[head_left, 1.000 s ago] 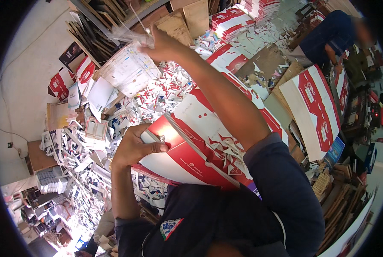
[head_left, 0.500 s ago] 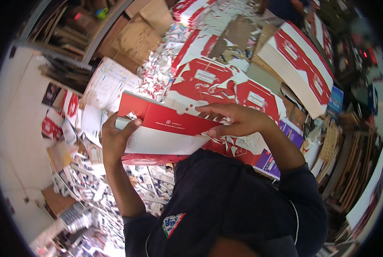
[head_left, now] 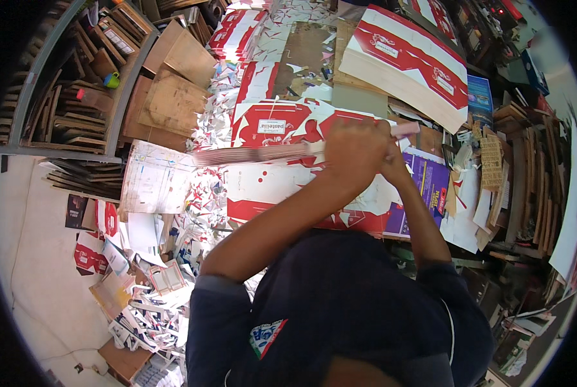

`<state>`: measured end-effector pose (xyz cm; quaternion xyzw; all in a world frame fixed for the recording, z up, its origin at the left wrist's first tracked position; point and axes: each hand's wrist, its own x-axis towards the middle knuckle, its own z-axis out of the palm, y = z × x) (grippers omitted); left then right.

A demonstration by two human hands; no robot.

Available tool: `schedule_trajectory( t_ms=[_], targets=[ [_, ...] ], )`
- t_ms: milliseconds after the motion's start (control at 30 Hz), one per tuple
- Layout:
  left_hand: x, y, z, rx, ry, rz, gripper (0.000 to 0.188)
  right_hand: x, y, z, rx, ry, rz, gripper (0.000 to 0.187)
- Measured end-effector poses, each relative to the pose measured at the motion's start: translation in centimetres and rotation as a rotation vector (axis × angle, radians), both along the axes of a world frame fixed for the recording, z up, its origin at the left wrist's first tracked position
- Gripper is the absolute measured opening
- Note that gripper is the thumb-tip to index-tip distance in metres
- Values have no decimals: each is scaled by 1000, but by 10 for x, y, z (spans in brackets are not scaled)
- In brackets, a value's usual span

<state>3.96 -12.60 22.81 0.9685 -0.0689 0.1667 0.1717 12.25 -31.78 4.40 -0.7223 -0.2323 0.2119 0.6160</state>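
My left hand [head_left: 356,147] reaches across to the right over the work pile, fingers curled. Close against it is my right hand [head_left: 393,162], also closed. Between them they grip what looks like a stack of printed card sheets [head_left: 253,155], turned nearly edge-on and smeared by motion. Its striped edge sticks out to the left, and a pale pink end shows beyond the hands at the right. Beneath lies a pile of red and white printed card sheets [head_left: 269,122], with torn scraps on top. The fingers' exact hold is partly hidden.
A tall pile of red and white sheets [head_left: 411,61] stands at the far right. Purple printed card [head_left: 424,184] lies beside the work pile. Paper offcuts [head_left: 220,103] heap up on the left, near a board [head_left: 156,177] and a wooden shelf rack [head_left: 82,122]. Boards [head_left: 533,200] line the right.
The stack has turned from showing its red and white face to nearly edge-on. My left hand has crossed from its left end to the right, beside my right hand. The view has shifted too.
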Motion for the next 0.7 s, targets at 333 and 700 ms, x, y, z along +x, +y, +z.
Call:
schedule_trajectory(
  t_ms=[333,700],
  targets=[
    [-2,20,-47,152,-147,4,47,-6,-1,-70,16,28,-226,66],
    [-123,188,-168,-1191,150,406,86,-11,23,-55,145,-55,-273,72]
  ],
)
